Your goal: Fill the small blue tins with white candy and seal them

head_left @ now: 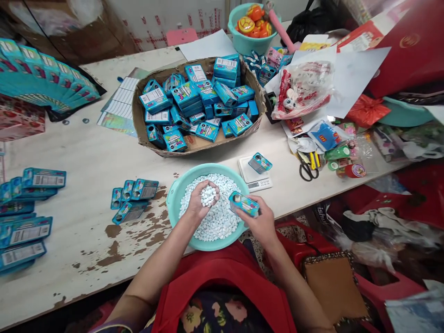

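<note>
My left hand (pixel 200 202) is cupped around a heap of small white candies (pixel 209 196), above a turquoise basin (pixel 172 203) filled with the same candies. In my right hand (pixel 261 217) is a small blue candy box (pixel 244 203), held tilted over the basin's right side, its round-holed end toward the left hand. Behind it, another blue candy box (pixel 260 163) lies on a white digital scale (pixel 255 181). The digits on the scale are too small to read.
A cut-down cardboard carton (pixel 152 147) full of blue boxes stands behind the basin. Several boxes (pixel 133 199) sit to the left, with more stacks (pixel 31 231) at the far left. Scissors (pixel 308 169) lie right of the scale, near bagged items. A basin of orange toys (pixel 251 44) is at the back.
</note>
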`<state>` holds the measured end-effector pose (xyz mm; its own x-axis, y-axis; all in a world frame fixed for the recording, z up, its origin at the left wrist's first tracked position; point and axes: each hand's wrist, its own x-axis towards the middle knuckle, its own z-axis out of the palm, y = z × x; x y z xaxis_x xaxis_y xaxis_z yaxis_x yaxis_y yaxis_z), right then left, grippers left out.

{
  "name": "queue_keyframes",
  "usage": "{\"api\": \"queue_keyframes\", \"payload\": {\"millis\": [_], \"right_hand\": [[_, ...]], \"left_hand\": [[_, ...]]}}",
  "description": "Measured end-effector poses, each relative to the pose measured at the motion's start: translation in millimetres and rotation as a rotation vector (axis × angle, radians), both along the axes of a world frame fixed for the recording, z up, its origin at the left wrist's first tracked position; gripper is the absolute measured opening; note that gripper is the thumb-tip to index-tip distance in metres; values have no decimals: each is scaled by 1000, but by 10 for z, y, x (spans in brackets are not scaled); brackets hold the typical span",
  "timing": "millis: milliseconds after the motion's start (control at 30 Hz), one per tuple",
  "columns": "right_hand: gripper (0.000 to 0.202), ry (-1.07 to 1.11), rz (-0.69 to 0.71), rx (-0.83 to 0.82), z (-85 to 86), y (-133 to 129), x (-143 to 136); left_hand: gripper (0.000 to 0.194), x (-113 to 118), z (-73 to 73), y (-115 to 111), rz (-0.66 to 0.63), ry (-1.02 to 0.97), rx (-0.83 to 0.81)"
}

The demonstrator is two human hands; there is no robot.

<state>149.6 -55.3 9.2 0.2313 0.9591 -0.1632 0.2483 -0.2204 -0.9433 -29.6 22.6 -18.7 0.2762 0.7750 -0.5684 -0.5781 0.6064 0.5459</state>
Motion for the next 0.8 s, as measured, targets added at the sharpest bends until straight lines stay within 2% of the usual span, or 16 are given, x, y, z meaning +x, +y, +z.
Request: {"api": "queue_keyframes", "payload": {"millis": [100, 167, 400, 633, 800], "right_hand": [[30, -170, 129, 116, -89, -2, -226], [30, -238, 175, 134, -139, -18, -301], [35, -371, 167, 73, -160, 17, -348], [33, -377, 179, 127, -140, 49, -352], [32, -383, 176, 145, -124, 70, -345]], "left_hand": [[19, 75, 315, -64, 110, 34, 209], [17, 141, 393, -93, 169, 101, 272], [23, 252, 280, -91, 205, 269, 300], [23, 251, 293, -56, 212, 307, 256], [21, 252, 318, -58, 210, 310, 298]]}}
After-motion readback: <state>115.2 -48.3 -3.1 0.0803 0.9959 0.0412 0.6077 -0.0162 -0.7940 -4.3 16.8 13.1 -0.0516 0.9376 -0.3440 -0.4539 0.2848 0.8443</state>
